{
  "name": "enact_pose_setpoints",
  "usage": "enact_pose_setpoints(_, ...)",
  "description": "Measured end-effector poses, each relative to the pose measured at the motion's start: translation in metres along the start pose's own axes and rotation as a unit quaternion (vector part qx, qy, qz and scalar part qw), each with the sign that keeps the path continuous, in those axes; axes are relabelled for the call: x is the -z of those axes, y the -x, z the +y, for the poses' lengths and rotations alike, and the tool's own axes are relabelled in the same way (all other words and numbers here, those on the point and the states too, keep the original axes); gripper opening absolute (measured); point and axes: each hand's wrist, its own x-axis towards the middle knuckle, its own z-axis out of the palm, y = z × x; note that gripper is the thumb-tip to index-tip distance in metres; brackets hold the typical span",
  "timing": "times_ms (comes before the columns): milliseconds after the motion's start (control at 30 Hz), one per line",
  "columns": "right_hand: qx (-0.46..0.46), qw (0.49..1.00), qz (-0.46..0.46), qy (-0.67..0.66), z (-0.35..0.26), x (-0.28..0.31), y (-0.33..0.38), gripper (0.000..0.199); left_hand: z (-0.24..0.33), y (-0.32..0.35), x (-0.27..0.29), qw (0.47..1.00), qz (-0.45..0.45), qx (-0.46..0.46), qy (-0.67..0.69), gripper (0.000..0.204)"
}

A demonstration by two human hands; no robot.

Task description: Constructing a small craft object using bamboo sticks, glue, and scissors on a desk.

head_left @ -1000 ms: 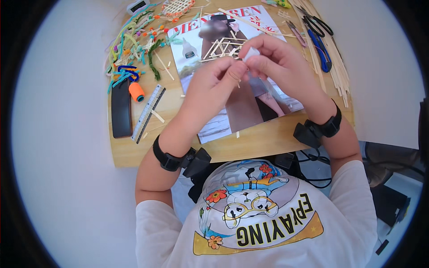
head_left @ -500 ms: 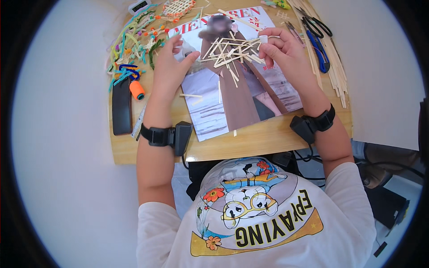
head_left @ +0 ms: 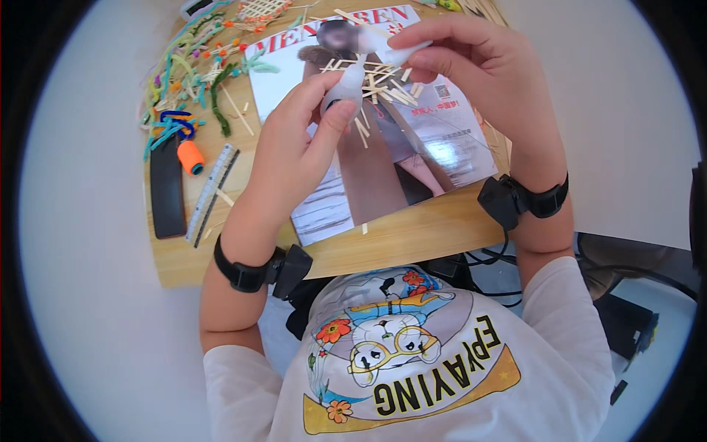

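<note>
My left hand [head_left: 294, 147] is raised above the table and grips a small white bottle [head_left: 352, 79] between thumb and fingers. My right hand [head_left: 479, 70] pinches the bottle's white tip [head_left: 401, 53] with its fingertips. Below the hands lies a loose pile of thin wooden sticks [head_left: 383, 85] on a magazine [head_left: 412, 140] that rests on the wooden table [head_left: 412, 236]. Both wrists wear black bands.
At the table's left are a black flat device [head_left: 167, 195], an orange spool [head_left: 191, 157], a ruler [head_left: 212, 193] and a tangle of coloured pipe cleaners [head_left: 184, 81]. A woven stick lattice [head_left: 261, 9] lies at the far edge. Black cables [head_left: 479, 261] hang below the table's near edge.
My left hand reached to the table's left, then came back up holding the white bottle. Both hands now meet on it, higher and closer to the camera.
</note>
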Motion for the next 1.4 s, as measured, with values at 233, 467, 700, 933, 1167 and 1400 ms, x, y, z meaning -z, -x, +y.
enact_pose_setpoints(233, 0.091, 0.991, -0.023, 0.092, -0.007, 0.006, -0.006, 0.011, 0.012, 0.001, 0.004, 0.991, -0.046, -0.015, -0.127, 0.025)
enact_pose_setpoints(467, 0.069, 0.988, -0.064, 0.126, -0.002, -0.002, 0.003, 0.019, 0.014, 0.001, 0.008, 0.984, -0.052, -0.023, -0.166, 0.026)
enact_pose_setpoints(700, 0.083, 0.986, -0.063, 0.131, 0.006, -0.008, 0.005, 0.019, 0.013, 0.005, 0.007, 0.994, -0.064, 0.009, -0.087, 0.024)
enact_pose_setpoints(933, 0.181, 0.946, -0.022, 0.269, 0.009, -0.010, 0.006, 0.016, 0.016, 0.004, 0.011, 0.997, -0.053, -0.005, -0.062, 0.028)
enact_pose_setpoints(1167, 0.219, 0.939, -0.001, 0.264, -0.008, -0.016, 0.008, 0.017, 0.007, 0.004, 0.010, 0.991, -0.032, -0.112, -0.071, 0.033)
enact_pose_setpoints(1400, 0.231, 0.956, 0.019, 0.180, 0.005, -0.013, 0.008, 0.010, 0.013, 0.007, 0.010, 0.995, -0.045, -0.070, -0.058, 0.032)
